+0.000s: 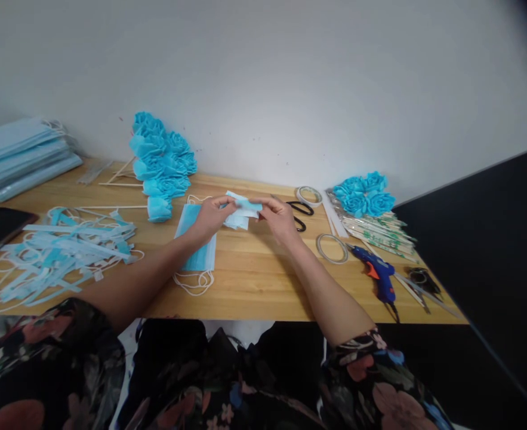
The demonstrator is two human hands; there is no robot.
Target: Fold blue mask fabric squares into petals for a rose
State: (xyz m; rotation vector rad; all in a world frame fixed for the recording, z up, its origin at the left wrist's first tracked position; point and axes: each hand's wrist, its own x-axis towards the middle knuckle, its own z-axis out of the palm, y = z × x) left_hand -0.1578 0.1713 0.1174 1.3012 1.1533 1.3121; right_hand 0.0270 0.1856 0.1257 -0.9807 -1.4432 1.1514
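"Being handled: which item, and where, with the pleated mask point(204, 255) taken as landmark?"

"One blue-and-white cut piece point(249, 208), held just right of the mask's upper end. Its near side is pinched by the left hand point(213, 214), thumb against fingers; its opposite side is pinched by the right hand point(279, 217)."

"Handling notes?"

"Judged light, soft and limp; probably not slippery, but easily creased, and torn if pulled hard. Best gripped at its two ends, by fingertips only, under slight tension."

"Adjacent stock?"

"One further pale piece point(237, 223), seen partly covered, right of the mask; black-handled scissors point(310, 211), placed farther right of the mask."
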